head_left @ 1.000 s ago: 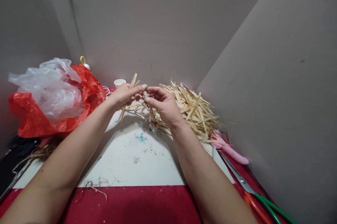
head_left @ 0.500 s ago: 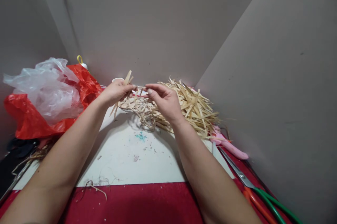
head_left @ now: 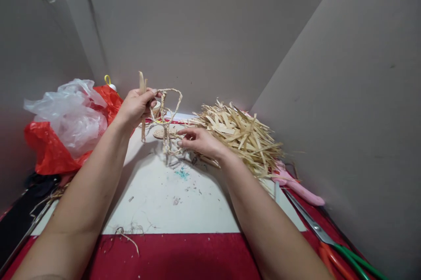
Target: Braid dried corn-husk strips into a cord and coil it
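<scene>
My left hand [head_left: 138, 103] is raised over the far part of the white board, closed on a braided straw cord [head_left: 180, 95] and flat straw strips [head_left: 141, 81] that stick up and down past the fingers. The cord hangs in loops to the right of that hand and trails down toward the board. Lower and to the right, my right hand [head_left: 200, 140] reaches in beside the hanging cord, its fingers stretched out and a gap between thumb and forefinger. Whether its fingertips touch the cord is hard to see. Behind the cord lies a flat woven straw piece [head_left: 159, 134].
A heap of straw strips [head_left: 243, 135] lies right of my hands. Pink-handled shears [head_left: 302, 190] and large scissors with green and orange handles [head_left: 317, 228] lie along the right. Crumpled red and clear plastic bags [head_left: 70, 122] fill the left. Grey walls enclose the white board [head_left: 164, 210].
My left hand has moved up and left, lifting the cord into open loops. My right hand has come down away from it. Before, both hands met at the cord.
</scene>
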### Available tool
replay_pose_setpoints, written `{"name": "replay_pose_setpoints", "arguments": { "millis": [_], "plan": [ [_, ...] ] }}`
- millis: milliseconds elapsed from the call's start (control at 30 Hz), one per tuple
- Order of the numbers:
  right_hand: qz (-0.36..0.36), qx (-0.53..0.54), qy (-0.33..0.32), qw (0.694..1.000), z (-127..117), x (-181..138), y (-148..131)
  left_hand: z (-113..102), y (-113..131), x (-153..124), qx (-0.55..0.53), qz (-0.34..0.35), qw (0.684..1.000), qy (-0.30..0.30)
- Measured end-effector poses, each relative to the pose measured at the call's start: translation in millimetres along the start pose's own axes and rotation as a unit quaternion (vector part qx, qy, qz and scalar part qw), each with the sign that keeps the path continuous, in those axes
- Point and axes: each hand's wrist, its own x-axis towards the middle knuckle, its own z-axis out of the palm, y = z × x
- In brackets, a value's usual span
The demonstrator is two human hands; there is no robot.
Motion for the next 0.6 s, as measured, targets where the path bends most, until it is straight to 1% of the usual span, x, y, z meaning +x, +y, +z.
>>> {"name": "replay_pose_setpoints", "arguments": {
  "millis": [100,167,233,300,400,433,500,600],
  "plan": [
    [-0.025,0.030,-0.049,0.998,4.1,-0.3,1.7,-0.6,0.8,0.4,-0.016,0.003,1.000,0.007],
    [-0.021,0.047,-0.050,0.997,1.7,-0.5,0.2,-1.9,2.6,0.2,-0.021,0.008,0.999,0.024],
    [-0.003,0.064,-0.013,0.998,-5.6,-0.5,-2.4,-5.7,4.6,0.6,-0.020,0.014,0.998,0.051],
    [0.006,0.094,0.049,0.994,-15.9,-0.2,-5.5,-12.5,5.7,2.2,-0.014,0.024,0.997,0.077],
    [-0.002,0.147,0.151,0.978,-30.9,-0.4,-11.5,-25.4,5.4,6.4,-0.002,0.043,0.993,0.112],
    [-0.003,0.168,0.172,0.971,-34.6,-1.0,-14.0,-29.3,5.1,7.8,-0.002,0.048,0.991,0.124],
    [0.006,0.219,0.190,0.957,-39.5,-2.5,-19.3,-34.7,5.0,9.4,-0.006,0.051,0.988,0.146],
    [0.027,0.291,0.190,0.937,-42.0,-4.9,-25.8,-36.8,7.2,8.0,-0.020,0.041,0.983,0.176]
  ]
}}
